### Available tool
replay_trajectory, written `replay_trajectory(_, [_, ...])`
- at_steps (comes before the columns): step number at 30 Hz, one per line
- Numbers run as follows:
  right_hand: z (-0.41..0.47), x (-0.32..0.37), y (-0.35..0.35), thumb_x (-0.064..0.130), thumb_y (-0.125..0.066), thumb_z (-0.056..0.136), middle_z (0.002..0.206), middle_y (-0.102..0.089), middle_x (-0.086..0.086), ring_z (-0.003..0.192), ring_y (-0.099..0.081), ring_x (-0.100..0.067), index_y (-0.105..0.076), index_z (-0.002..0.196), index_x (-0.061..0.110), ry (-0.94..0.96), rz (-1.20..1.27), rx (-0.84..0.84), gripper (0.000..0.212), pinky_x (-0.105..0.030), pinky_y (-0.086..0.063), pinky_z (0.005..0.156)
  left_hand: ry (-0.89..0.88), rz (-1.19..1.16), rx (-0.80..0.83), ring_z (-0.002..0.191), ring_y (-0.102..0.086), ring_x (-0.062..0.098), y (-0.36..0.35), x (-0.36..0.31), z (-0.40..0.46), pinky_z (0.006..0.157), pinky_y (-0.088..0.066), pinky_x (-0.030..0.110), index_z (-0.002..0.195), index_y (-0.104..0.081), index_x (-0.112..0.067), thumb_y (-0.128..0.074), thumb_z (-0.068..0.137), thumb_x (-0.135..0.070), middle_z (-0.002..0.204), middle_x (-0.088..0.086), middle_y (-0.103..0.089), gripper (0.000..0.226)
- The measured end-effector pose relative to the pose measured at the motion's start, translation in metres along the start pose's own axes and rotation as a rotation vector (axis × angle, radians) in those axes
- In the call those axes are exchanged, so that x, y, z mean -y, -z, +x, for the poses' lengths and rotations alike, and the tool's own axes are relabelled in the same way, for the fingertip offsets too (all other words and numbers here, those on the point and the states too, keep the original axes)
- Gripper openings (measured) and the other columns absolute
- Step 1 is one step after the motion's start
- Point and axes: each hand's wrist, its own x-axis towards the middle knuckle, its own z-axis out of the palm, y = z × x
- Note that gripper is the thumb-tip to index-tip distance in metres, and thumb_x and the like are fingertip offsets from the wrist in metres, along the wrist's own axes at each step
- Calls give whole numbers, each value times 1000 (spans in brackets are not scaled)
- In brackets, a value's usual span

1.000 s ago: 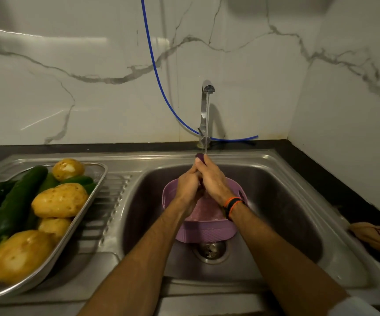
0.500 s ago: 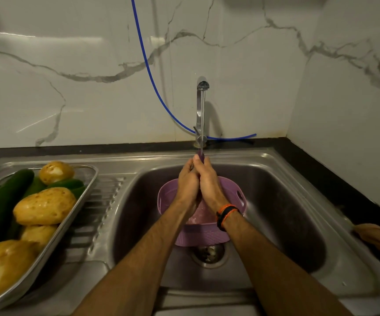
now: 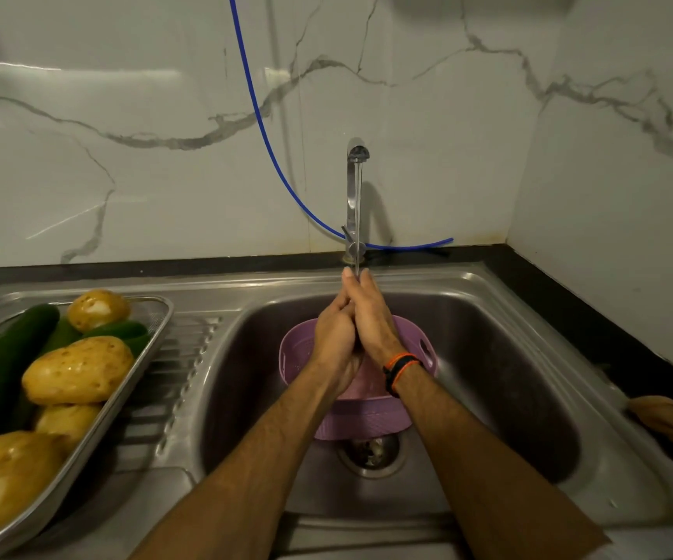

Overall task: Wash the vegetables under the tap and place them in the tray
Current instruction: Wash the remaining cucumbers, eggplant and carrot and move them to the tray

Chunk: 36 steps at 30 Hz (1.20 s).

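Vegetable hidden between clasped left hand (image 3: 333, 337), right hand (image 3: 371, 317).

Place: a home kitchen.
Sink (image 3: 508, 357): steel basin with ribbed drainboard, sitting in a dark counter.
Tap (image 3: 354, 196): running water.
Wall (image 3: 124, 155): marble-look tiling.
Tray (image 3: 141, 357): holding potatoes (image 3: 78, 369) and cucumbers (image 3: 1, 369).

A single wide-angle head-worn camera looks forward and down from close above the steel sink (image 3: 488, 317), facing the marble wall (image 3: 165, 155) and tap (image 3: 354, 196), with both forearms reaching in from the bottom edge.
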Motion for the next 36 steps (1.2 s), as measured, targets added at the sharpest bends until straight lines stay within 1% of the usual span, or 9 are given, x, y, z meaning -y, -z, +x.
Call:
replay_trajectory(2, [-1,1,1,64,-36,95,164,-9,4,149,-11,-11,-14,156,22,14,-22,0,77,-29,-8,116,-1,40,-47,152,-11,37,5,2,-5,117,-15,59,157,-5,1,-43,102,-21,164,24,-8,70])
replay_trajectory(6, [-16,0,-20,85,-29,73,164,-10,8,149,-13,-11,-18,156,26,7,-83,69,102,-39,-11,122,57,-4,12,152,-12,37,3,7,-12,117,-11,60,157,-4,0,-43,103,-33,165,20,-9,74])
replay_trajectory(10, [-7,4,-5,72,-34,90,164,-12,3,149,-15,-14,-17,156,23,-5,-35,16,85,-41,-13,122,35,100,-22,148,-25,33,3,6,-11,117,-15,58,156,-14,1,-44,100,-20,159,20,-25,67])
replay_trajectory(14, [-20,3,-19,85,-25,80,163,-13,6,150,-13,-12,-18,156,19,40,-154,82,101,-32,-9,120,33,-22,3,152,-9,36,9,6,-18,117,-9,61,157,0,0,-42,103,-35,165,20,-2,77])
replay_trajectory(18, [-7,4,-3,70,-33,92,164,-12,2,149,-15,-15,-17,156,22,3,-64,-3,81,-36,-13,119,73,78,13,145,-31,34,-2,-2,-1,108,-8,76,155,-24,-5,-49,97,-28,156,13,-34,67])
replay_trajectory(21, [-8,0,-5,66,-33,94,164,-9,3,149,-13,-14,-16,156,21,29,-56,2,79,-35,-10,120,92,86,-3,149,-22,35,1,-3,3,102,-3,78,157,-15,-4,-49,99,-35,161,15,-24,74])
replay_trajectory(26, [-4,4,-9,99,-33,60,146,-41,4,134,-39,-14,-49,133,16,-10,-61,-20,111,-49,-26,118,86,32,-10,130,-47,26,1,-6,5,113,-12,66,145,-39,-3,-42,92,-12,135,10,-51,54])
replay_trajectory(31, [-10,2,-10,77,-35,86,163,-17,1,148,-19,-15,-24,154,19,25,-73,14,90,-40,-14,122,68,30,-38,150,-20,35,-1,-6,1,113,-9,68,157,-12,-1,-44,102,-33,163,17,-19,72])
replay_trajectory(36, [-3,7,-5,83,-34,81,163,-18,1,148,-20,-14,-22,155,24,6,-59,-17,95,-42,-14,122,63,-16,5,138,-39,27,-13,-10,14,93,-4,87,150,-37,-8,-50,95,-26,147,4,-43,59])
